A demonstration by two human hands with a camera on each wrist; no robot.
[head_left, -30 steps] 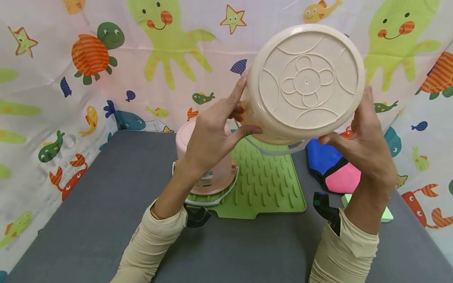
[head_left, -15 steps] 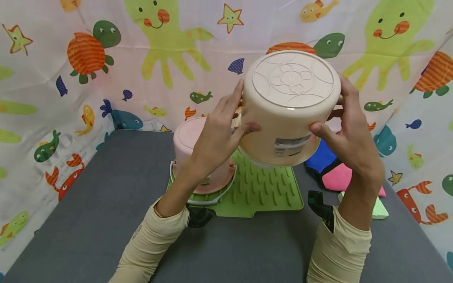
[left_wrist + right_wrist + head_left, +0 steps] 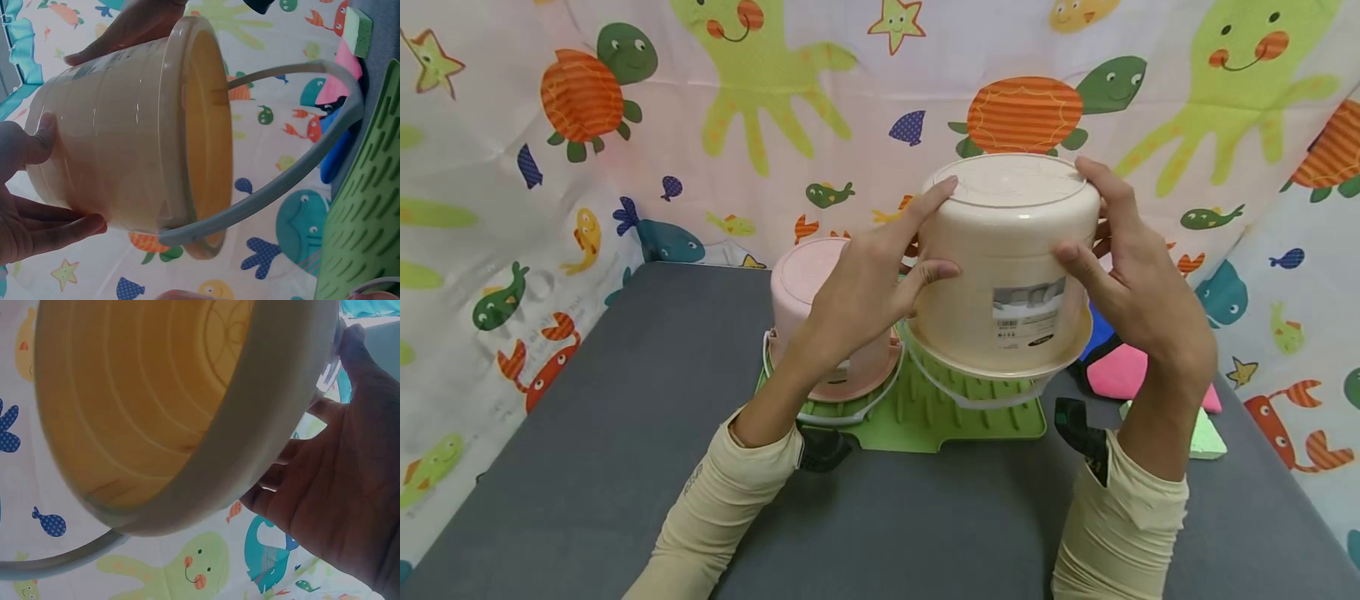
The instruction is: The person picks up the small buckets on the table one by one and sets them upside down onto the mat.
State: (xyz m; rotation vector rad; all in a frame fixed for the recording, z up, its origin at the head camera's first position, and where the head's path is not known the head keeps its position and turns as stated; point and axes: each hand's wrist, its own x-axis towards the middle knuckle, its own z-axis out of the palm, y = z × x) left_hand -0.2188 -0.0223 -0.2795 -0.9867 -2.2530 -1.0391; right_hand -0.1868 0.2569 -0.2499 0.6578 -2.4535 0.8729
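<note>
A cream plastic bucket hangs upside down over the green mat, its base up and its grey handle drooping below the rim. My left hand grips its left side near the base, thumb on the near wall. On the opposite side my right hand holds it the same way, thumb beside the printed label. The left wrist view shows the bucket with its mouth facing the mat. Its hollow inside shows in the right wrist view, with the right hand along the outer wall.
A pink bucket stands upside down on the left of the green ridged mat, partly behind the left hand. To the right lie a blue and pink item and a light green sponge. A patterned curtain backs the grey table.
The cream bucket has tipped from base-toward-camera to upside down, and has come lower over the mat. Both hands have kept hold and moved with it.
</note>
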